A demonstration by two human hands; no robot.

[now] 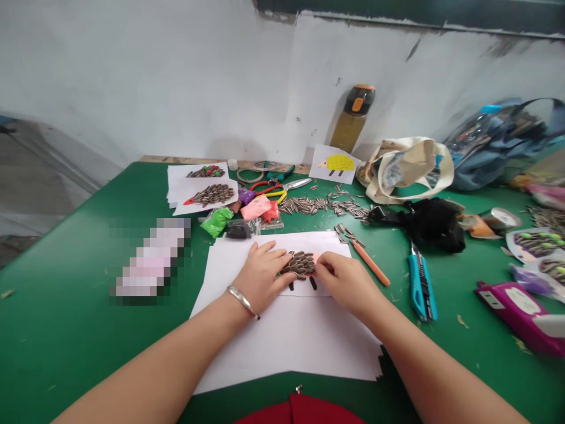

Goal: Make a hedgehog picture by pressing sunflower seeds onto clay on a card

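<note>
A hedgehog figure made of striped sunflower seeds (301,263) lies on white paper in front of me, with a pink face part (315,259) at its right end and short black legs (313,283) below. My left hand (260,274) rests with fingers spread on the paper, its fingertips touching the left side of the seeds. At the pink end, my right hand (346,280) has its thumb and fingers pinched together; whatever is between them is hidden. Under both hands is a stack of white sheets (265,347).
Loose sunflower seeds (304,205), clay packets (216,222) and scissors (295,184) lie beyond the paper. To the right are an orange clay tool (371,264), a blue utility knife (422,285) and a purple case (521,315). Finished hedgehog sheets (200,181) sit at the back left.
</note>
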